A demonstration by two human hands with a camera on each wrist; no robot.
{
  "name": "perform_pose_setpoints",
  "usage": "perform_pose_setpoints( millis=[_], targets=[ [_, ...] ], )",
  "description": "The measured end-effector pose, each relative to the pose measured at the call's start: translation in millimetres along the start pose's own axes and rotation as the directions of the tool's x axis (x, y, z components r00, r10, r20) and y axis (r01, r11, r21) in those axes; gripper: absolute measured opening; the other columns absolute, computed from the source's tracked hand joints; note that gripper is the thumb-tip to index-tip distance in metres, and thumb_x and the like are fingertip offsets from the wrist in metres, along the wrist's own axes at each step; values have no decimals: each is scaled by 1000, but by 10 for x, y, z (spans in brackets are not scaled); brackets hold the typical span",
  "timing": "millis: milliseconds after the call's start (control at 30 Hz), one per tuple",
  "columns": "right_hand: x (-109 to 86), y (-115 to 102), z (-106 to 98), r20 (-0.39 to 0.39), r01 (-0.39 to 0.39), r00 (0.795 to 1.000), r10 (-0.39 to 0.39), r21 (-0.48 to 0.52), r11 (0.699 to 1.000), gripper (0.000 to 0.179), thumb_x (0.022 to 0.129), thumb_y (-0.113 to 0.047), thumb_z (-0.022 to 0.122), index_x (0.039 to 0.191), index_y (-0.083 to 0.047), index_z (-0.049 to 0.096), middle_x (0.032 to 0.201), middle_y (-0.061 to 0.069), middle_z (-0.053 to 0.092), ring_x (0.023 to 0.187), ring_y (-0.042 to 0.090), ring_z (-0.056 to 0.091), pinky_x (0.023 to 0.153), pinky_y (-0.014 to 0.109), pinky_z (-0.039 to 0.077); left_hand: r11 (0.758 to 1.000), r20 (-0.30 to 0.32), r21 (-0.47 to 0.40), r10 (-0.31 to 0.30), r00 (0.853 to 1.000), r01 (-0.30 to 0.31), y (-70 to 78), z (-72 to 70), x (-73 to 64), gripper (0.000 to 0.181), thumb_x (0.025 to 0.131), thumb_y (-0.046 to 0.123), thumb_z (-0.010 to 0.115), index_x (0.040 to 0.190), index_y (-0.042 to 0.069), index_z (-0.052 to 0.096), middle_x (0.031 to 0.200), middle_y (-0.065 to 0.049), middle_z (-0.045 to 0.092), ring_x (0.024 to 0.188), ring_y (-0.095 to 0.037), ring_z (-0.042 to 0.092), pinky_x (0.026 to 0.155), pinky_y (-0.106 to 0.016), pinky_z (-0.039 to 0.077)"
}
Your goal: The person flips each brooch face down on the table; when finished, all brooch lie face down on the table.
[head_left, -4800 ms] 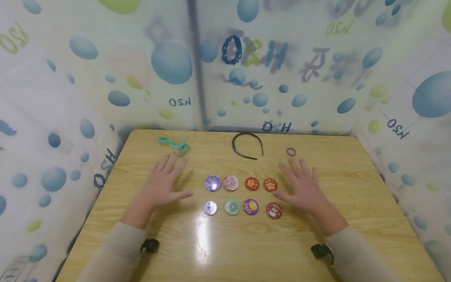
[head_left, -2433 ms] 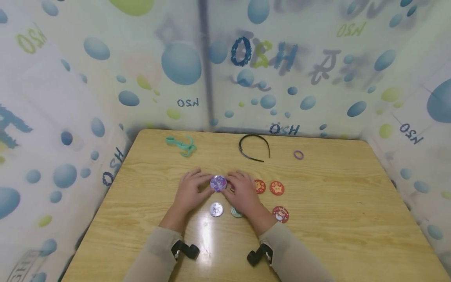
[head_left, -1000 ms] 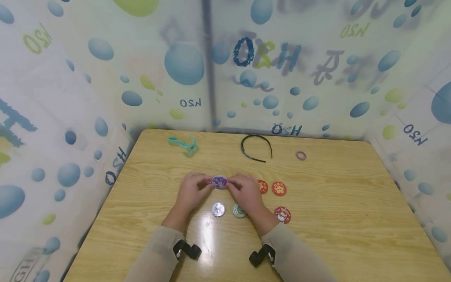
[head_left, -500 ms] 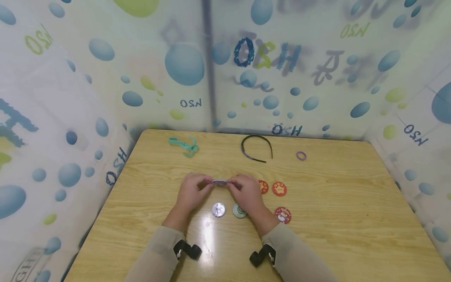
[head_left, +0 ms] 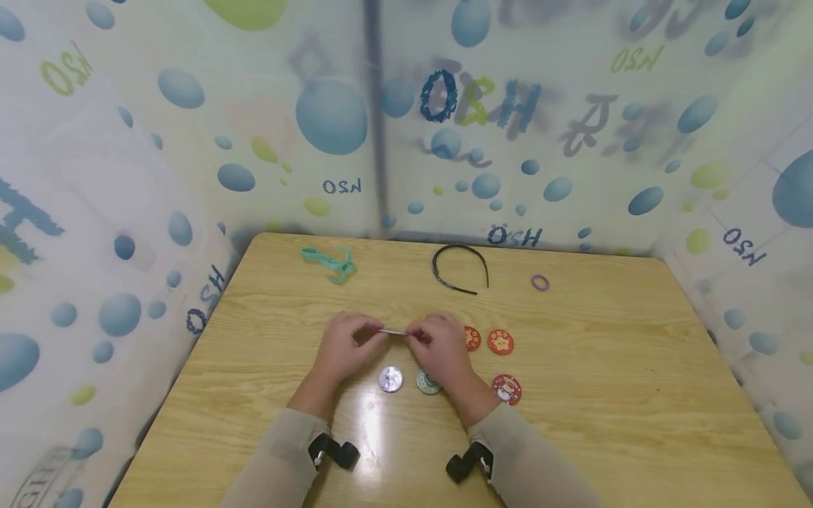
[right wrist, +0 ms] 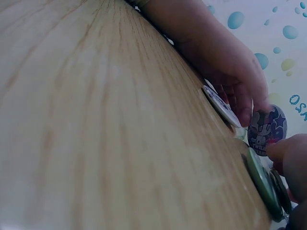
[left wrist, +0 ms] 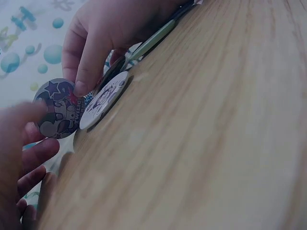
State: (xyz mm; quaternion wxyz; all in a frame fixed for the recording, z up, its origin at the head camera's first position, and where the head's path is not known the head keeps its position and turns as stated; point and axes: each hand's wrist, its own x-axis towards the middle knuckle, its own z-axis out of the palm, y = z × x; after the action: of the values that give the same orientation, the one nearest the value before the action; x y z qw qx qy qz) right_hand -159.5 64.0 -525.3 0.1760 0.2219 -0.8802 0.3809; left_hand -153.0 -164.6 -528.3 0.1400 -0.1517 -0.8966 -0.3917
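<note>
Between my two hands a purple round pin badge (head_left: pixel 394 331) stands nearly edge-on in the head view. My left hand (head_left: pixel 346 346) pinches its left edge; my right hand (head_left: pixel 442 349) pinches the right edge. The left wrist view shows the badge's printed face (left wrist: pixel 60 112), with a star and a cartoon figure. Just in front lies a silvery badge (head_left: pixel 390 379), flat on the table. A green badge (head_left: pixel 428 382) is partly covered by my right hand, as is one red star badge (head_left: pixel 471 339). Any badges under the right hand are hidden.
A second red star badge (head_left: pixel 500 342) and a dark red badge (head_left: pixel 507 389) lie to the right. Along the back are a teal claw-shaped clip (head_left: pixel 333 264), a black headband (head_left: pixel 435 268) and a purple ring (head_left: pixel 540 282). The wooden table (head_left: pixel 603 395) meets patterned walls.
Both hands have come together from their spread positions and lifted the purple badge. It has since tilted from face-up to nearly edge-on; the hands have hardly moved over the last second.
</note>
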Motion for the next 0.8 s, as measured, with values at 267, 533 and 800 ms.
perform_pose_setpoints(
  millis=[267,533,800],
  targets=[
    [13,-4,-8,14,20,1000,-21,25,999,8,86,-9,88,90,-11,82,91,-1,80,112,35,70,107,55,48,1000,39,7,-28,999,28,6,-12,-8,27,90,35,86,107,15,81,112,-2,79,110,-27,65,110,-55,37],
    [15,-8,-10,41,44,998,-45,15,999,17,84,-13,91,98,-11,83,93,2,81,118,41,69,108,58,48,999,58,34,-35,998,33,-19,-7,6,34,84,38,92,108,17,81,112,1,78,109,-24,65,111,-53,37],
    [5,-6,-4,100,-13,995,12,11,1000,31,85,-22,92,113,-14,82,108,0,81,126,39,65,110,61,44,997,63,72,4,998,-9,-34,3,5,35,80,38,95,106,19,81,108,2,79,105,-22,66,108,-50,39]
  ],
)
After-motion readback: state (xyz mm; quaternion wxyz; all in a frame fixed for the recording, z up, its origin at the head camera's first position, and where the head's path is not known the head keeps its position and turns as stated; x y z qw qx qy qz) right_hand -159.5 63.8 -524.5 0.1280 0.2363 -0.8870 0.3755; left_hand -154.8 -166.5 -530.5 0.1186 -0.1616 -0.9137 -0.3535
